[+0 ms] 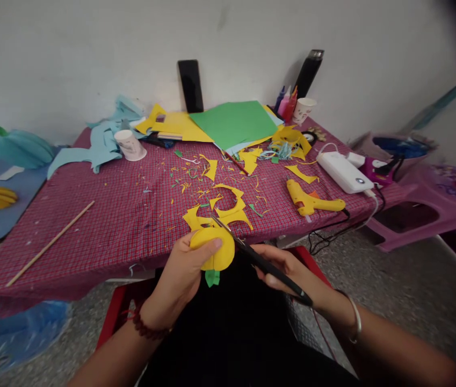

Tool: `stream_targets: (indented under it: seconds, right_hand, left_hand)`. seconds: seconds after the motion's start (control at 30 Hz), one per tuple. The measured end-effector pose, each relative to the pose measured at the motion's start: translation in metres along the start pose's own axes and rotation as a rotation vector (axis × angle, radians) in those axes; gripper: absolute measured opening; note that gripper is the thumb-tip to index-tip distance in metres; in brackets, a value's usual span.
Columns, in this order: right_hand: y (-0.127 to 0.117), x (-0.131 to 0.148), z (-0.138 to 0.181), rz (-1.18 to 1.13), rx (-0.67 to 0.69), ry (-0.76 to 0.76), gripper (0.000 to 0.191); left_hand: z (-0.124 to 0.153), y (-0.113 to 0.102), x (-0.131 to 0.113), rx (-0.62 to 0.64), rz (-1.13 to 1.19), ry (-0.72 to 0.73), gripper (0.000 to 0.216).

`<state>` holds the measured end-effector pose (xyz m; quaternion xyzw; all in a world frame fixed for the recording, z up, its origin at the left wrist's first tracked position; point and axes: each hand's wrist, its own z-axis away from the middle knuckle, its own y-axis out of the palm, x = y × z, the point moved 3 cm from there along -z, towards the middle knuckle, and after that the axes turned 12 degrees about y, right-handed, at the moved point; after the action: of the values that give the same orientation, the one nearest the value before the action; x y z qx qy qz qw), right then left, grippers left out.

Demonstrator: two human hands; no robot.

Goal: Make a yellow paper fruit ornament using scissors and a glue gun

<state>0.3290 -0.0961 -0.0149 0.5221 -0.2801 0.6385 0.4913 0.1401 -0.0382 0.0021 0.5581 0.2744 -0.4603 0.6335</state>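
My left hand (183, 269) pinches a round yellow paper cutout (224, 251), its thumb lying flat across the front. A small green paper leaf (212, 278) sticks out from the cutout's lower edge. Black-handled scissors (266, 265) are in my right hand (282, 266), with the fingers wrapped round the handles. Their blades point up and left, along the cutout's upper right edge; whether they touch the paper I cannot tell. Just beyond, yellow paper offcuts (236, 215) with curved cuts lie at the table's front edge.
On the checked tablecloth (123, 215) lie a wooden stick (52, 242), a yellow glue gun (312, 201), a white power bank (344, 172) with cables, and green paper (238, 123). A paper cup (130, 145) stands left, a phone (190, 86) leans on the wall. Paper fruits (20, 149) sit far left.
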Motion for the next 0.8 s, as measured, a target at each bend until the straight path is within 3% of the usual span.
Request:
stream_targets:
  seconds: [0.57,0.7,0.8]
  right_hand:
    - [-0.009,-0.007,0.005,0.058,-0.001,0.057,0.049]
    - [-0.007,-0.007,0.005,0.082,0.002,0.066,0.053]
    - [-0.006,-0.002,0.009,0.274,-0.060,0.008,0.055]
  left_hand:
    - [-0.003,-0.005,-0.004,0.068,-0.073,-0.057,0.026]
    - [-0.004,-0.008,-0.007,0.061,-0.107,0.003,0.025]
    - [-0.004,-0.012,-0.011,0.110,-0.160,0.089,0.019]
